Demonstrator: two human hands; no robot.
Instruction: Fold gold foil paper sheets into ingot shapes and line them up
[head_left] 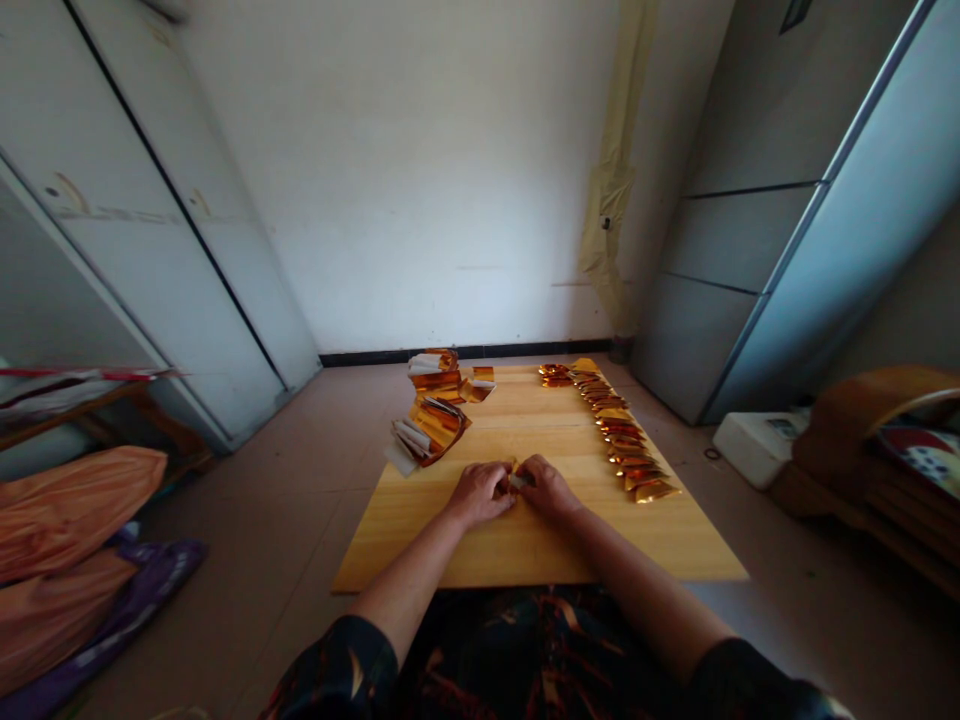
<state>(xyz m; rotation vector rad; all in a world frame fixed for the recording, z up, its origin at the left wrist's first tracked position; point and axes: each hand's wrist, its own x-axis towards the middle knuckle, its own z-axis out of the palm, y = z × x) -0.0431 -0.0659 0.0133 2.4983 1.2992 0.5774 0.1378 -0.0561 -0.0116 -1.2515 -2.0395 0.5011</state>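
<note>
My left hand (481, 492) and my right hand (549, 488) meet over the middle of the wooden board (517, 555). Between their closed fingers is a small piece of gold foil paper (515, 480), its pale side partly showing; the fingers hide most of it. Beyond my left hand lie loose stacks of gold foil paper sheets (439, 425), some with the pale backs up. To the right of my right hand runs a long row of folded gold foil pieces (622, 440), overlapping one another along the board's right side.
Behind the board stands a white wall (427, 200). A grey refrigerator (739, 250) is at the right, near a white box (754, 447) and a wooden chair (870, 480). Pale cabinets (172, 240) and orange cloth (75, 510) are at the left.
</note>
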